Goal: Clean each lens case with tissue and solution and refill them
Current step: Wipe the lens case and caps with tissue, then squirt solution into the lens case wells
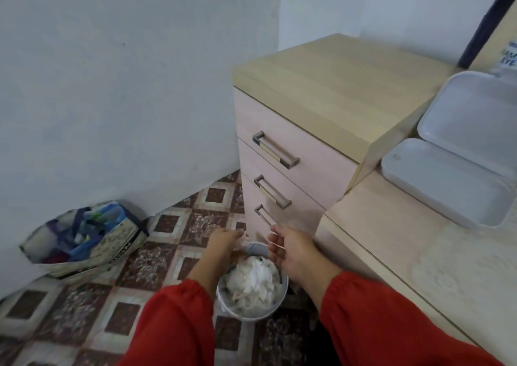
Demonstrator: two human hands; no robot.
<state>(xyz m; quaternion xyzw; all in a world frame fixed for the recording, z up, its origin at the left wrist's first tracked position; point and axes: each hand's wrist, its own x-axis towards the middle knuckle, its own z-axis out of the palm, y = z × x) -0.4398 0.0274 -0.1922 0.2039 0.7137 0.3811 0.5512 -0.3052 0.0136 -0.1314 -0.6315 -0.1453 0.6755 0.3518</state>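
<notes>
Both hands are hanging over the bin (275, 308), which is sitting on the floor beside the drawers (282, 170). The left hand (223, 241) is pinching a tissue (242, 240) above the rim; the right hand (291, 249) is hanging loosely curled, holding nothing.

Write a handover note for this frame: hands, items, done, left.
Left hand: over the bin, fingers at a bit of white tissue; grip too blurred to call.
Right hand: over the bin, fingers loosely curled, seems to hold nothing.
Bin on the floor by the drawer unit, full of crumpled tissue.
Open grey box on the desk.
No lens cases or solution in view.
Done: cannot tell.
Left: drop the tissue, check the cases.
</notes>
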